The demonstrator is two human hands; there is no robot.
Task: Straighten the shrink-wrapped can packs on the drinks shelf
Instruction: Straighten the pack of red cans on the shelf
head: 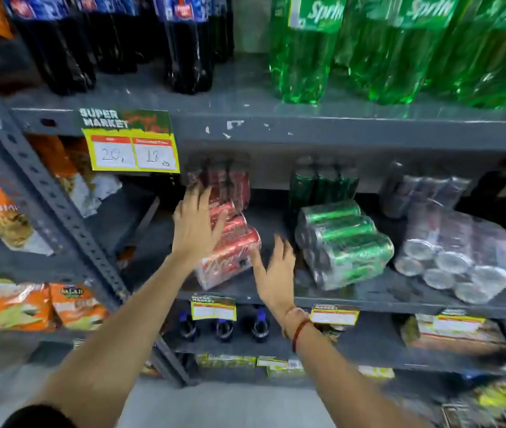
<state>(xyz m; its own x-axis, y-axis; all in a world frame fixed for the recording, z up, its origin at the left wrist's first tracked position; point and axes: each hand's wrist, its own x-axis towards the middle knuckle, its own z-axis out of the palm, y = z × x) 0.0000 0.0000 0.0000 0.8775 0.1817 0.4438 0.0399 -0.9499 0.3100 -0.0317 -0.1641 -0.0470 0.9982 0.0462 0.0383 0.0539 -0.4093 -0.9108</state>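
Left hand (pixel 195 225) spread flat, fingers splayed, pressing on red can pack (pixel 232 251) at frame centre. Right hand (pixel 273 273) open too, palm vs pack's right end. Green can pack (pixel 342 242) & silver pack (pixel 458 254) lying askew to right, same shelf (pixel 369 296).

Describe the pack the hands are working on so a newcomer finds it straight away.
Find the grey middle shelf under the yellow price tag. At its left end lies the red can pack, on its side and skewed, with the left hand on top and the right hand beside it. Its neighbours to the right are green and silver; only this one is red.
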